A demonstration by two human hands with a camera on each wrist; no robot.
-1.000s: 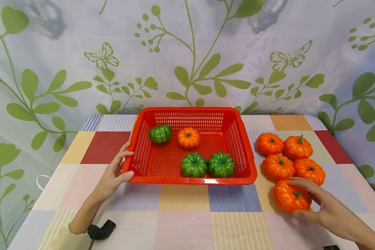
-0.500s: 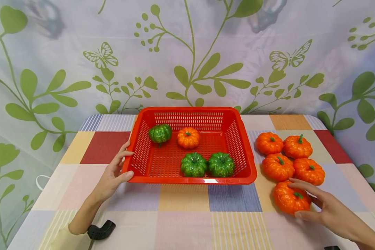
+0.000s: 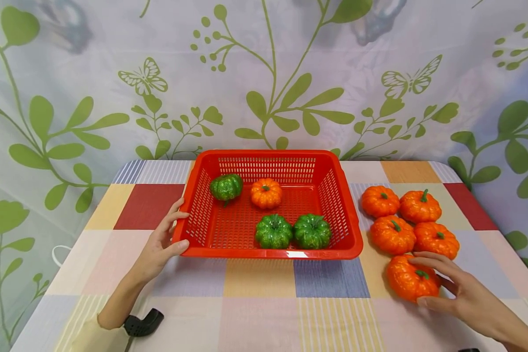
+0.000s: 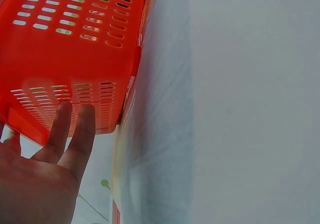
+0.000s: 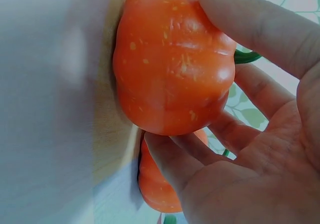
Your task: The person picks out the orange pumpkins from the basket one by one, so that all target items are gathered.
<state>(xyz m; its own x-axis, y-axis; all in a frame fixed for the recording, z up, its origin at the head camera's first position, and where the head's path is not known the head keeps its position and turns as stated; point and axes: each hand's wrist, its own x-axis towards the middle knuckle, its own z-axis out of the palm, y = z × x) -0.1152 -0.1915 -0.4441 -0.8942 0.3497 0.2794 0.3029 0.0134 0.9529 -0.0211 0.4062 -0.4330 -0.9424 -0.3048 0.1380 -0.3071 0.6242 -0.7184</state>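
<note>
A red perforated plastic basket [image 3: 242,253] stands on the table. My left hand [image 3: 156,252] grips its left rim, thumb on top; in the left wrist view, fingers [image 4: 82,134] lie against the basket's outer wall. At the right, my right hand [image 3: 462,288] holds a glossy orange pumpkin [image 3: 409,281] with a green stem, thumb on the near side and fingers across the far side. The right wrist view has this pumpkin [image 5: 172,58] between thumb and fingers, low by the tabletop. Inside the basket are one small orange pumpkin [image 3: 266,193] and three green ones, including a green pumpkin [image 3: 274,231].
Several more orange pumpkins [image 3: 392,235] cluster right of the basket, just beyond my right hand. A patchwork cloth [image 3: 259,318] covers the table. Behind it hangs a leaf-patterned curtain [image 3: 229,88]. A black curved piece [image 3: 143,322] is by my left wrist.
My right hand and the front pumpkin shift very slightly to the right. The left hand, the basket and its contents stay put.
</note>
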